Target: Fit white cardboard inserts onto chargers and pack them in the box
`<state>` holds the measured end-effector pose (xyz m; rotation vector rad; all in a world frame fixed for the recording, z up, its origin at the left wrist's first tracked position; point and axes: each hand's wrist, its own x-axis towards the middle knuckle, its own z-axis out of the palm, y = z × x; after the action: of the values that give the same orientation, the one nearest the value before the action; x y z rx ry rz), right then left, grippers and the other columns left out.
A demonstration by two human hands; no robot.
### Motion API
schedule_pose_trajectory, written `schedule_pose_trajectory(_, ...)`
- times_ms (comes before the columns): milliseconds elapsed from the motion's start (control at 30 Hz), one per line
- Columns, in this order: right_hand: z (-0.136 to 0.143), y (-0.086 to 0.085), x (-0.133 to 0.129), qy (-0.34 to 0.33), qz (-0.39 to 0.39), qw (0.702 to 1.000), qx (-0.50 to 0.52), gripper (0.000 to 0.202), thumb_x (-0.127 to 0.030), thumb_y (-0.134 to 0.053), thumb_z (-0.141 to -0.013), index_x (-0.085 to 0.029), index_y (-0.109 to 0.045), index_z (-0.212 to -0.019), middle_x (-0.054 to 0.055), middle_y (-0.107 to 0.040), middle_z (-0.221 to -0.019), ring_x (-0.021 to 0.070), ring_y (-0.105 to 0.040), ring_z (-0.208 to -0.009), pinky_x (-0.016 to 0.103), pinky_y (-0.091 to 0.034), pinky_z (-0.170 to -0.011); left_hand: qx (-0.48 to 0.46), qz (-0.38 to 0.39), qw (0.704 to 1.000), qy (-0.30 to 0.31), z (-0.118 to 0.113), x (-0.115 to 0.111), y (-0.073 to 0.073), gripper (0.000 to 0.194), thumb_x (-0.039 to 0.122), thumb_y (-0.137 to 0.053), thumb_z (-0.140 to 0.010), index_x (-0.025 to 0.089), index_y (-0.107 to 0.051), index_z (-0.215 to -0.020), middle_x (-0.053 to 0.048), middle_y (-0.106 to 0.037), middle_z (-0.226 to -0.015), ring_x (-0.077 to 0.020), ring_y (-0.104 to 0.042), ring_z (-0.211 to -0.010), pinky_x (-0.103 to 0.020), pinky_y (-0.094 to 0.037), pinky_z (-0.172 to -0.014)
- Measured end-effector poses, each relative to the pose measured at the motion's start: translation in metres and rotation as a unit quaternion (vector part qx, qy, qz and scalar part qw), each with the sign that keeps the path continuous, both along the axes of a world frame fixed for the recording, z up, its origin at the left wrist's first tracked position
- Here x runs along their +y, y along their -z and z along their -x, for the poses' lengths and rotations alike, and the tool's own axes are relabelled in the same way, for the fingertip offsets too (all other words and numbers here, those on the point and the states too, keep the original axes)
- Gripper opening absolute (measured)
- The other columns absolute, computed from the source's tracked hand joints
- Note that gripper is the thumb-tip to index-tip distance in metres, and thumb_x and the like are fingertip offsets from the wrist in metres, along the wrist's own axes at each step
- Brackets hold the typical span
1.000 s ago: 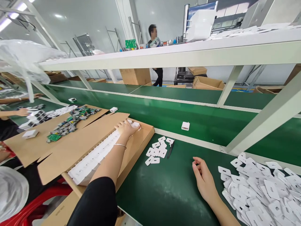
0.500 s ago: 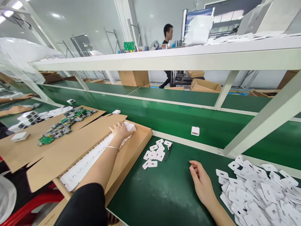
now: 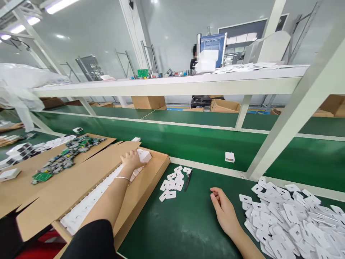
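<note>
My left hand [image 3: 131, 159] reaches into a long cardboard box [image 3: 151, 176] and grips a white plastic part [image 3: 143, 155] at the far end of a row of white parts [image 3: 88, 203] packed in it. My right hand [image 3: 224, 210] rests on the green table [image 3: 185, 223] with its fingers loosely curled and nothing in it. It lies just left of a big heap of flat white plastic pieces [image 3: 293, 219]. A small cluster of the same white pieces [image 3: 172, 178] lies between the box and my right hand, with a black tool [image 3: 188, 180] beside it.
A white charger block [image 3: 229, 157] sits on the green conveyor belt [image 3: 194, 140] beyond the table. Green circuit boards [image 3: 61, 158] lie on a cardboard flap at left. A white shelf [image 3: 172, 84] spans overhead, its slanted post [image 3: 293, 108] at right. A person stands far behind.
My left hand drew back slightly along the box, lifting the white end part. The charger block rode the belt to the right. The view tilted up and the far person walked right.
</note>
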<state>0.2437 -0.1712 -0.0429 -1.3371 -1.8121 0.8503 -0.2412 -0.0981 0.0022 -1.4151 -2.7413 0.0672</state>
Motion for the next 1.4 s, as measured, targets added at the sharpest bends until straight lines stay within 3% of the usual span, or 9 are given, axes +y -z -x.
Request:
schedule_pose_trajectory(167,0.001,0.000,0.000,0.001,-0.019,1.000,0.008,0.042,-0.061,-0.045,-0.101,-0.027,-0.067,-0.111,0.004,-0.072,-0.091,0.0211,-0.069,-0.075,0.034,-0.057,-0.070,-0.041,0.030,0.998,0.026,0.019,-0.020,-0.015,0.130,0.069,-0.074,-0.059,0.014,-0.028,-0.167,-0.033,-0.041,-0.163,-0.0507,-0.038,-0.152,-0.067,-0.028,-0.119)
schedule_pose_trajectory(300,0.001,0.000,0.000,0.000,-0.021,1.000,0.004,0.044,-0.062,-0.043,-0.102,-0.026,-0.067,-0.112,0.004,-0.072,-0.091,0.0206,-0.069,-0.074,0.034,-0.056,-0.069,-0.077,0.006,0.995,-0.057,0.024,-0.038,-0.002,0.130,0.080,-0.065,-0.062,0.013,-0.029,-0.167,-0.035,-0.034,-0.165,-0.0591,-0.029,-0.153,-0.077,-0.029,-0.111)
schedule_pose_trajectory(467,0.000,0.001,0.000,0.000,-0.011,1.000,-0.003,0.045,-0.062,-0.042,-0.102,-0.027,-0.067,-0.114,0.005,-0.072,-0.093,0.0220,-0.070,-0.079,0.035,-0.056,-0.070,-0.078,-0.029,0.995,-0.051,0.020,-0.046,0.015,0.118,0.080,-0.053,-0.070,0.012,-0.032,-0.165,-0.034,-0.038,-0.163,-0.0565,-0.033,-0.150,-0.075,-0.036,-0.107)
schedule_pose_trajectory(800,0.001,0.001,0.000,-0.002,-0.021,1.000,-0.004,0.043,-0.059,-0.043,-0.103,-0.026,-0.067,-0.113,0.005,-0.073,-0.095,0.0218,-0.070,-0.083,0.036,-0.057,-0.077,-0.090,-0.037,0.995,-0.031,0.023,-0.052,0.011,0.122,0.081,-0.056,-0.066,0.012,-0.034,-0.165,-0.034,-0.039,-0.162,-0.0550,-0.036,-0.149,-0.072,-0.038,-0.107)
schedule_pose_trajectory(900,0.001,0.001,0.000,-0.004,-0.022,1.000,-0.003,0.041,-0.059,-0.043,-0.103,-0.026,-0.067,-0.112,0.004,-0.072,-0.093,0.0215,-0.070,-0.082,0.036,-0.056,-0.077,-0.090,-0.012,0.994,-0.064,0.022,-0.062,0.013,0.125,0.078,-0.064,-0.063,0.012,-0.034,-0.165,-0.035,-0.033,-0.165,-0.0557,-0.031,-0.152,-0.075,-0.036,-0.108)
schedule_pose_trajectory(1000,0.001,0.000,-0.001,-0.010,-0.018,1.000,-0.009,0.041,-0.059,-0.043,-0.104,-0.026,-0.067,-0.112,0.004,-0.072,-0.094,0.0214,-0.069,-0.081,0.035,-0.055,-0.076,-0.054,-0.003,0.993,-0.103,0.014,-0.074,0.017,0.115,0.074,-0.063,-0.071,0.014,-0.033,-0.165,-0.032,-0.033,-0.167,-0.0523,-0.032,-0.152,-0.075,-0.037,-0.106)
schedule_pose_trajectory(1167,0.002,-0.003,-0.004,-0.014,-0.012,1.000,-0.013,0.040,-0.058,-0.043,-0.104,-0.027,-0.067,-0.113,0.003,-0.071,-0.094,0.0211,-0.069,-0.081,0.035,-0.054,-0.076,-0.014,0.012,0.994,-0.110,0.002,-0.082,0.017,0.095,0.069,-0.055,-0.088,0.023,-0.025,-0.166,-0.022,-0.042,-0.165,-0.0412,-0.038,-0.149,-0.067,-0.041,-0.106)
schedule_pose_trajectory(1333,0.001,-0.002,-0.003,-0.015,-0.004,1.000,-0.018,0.040,-0.057,-0.042,-0.105,-0.026,-0.066,-0.114,0.003,-0.071,-0.093,0.0207,-0.068,-0.081,0.034,-0.054,-0.076,0.001,0.038,0.993,-0.115,-0.005,-0.082,0.010,0.089,0.066,-0.049,-0.095,0.022,-0.021,-0.167,-0.025,-0.038,-0.167,-0.0416,-0.035,-0.150,-0.065,-0.041,-0.105)
schedule_pose_trajectory(1400,0.001,-0.001,-0.002,-0.020,-0.002,1.000,-0.020,0.041,-0.058,-0.042,-0.105,-0.026,-0.066,-0.114,0.003,-0.070,-0.093,0.0206,-0.067,-0.080,0.034,-0.053,-0.074,-0.001,0.040,0.995,-0.088,-0.006,-0.089,0.006,0.088,0.060,-0.049,-0.096,0.020,-0.020,-0.168,-0.026,-0.037,-0.166,-0.0419,-0.034,-0.152,-0.064,-0.040,-0.107)
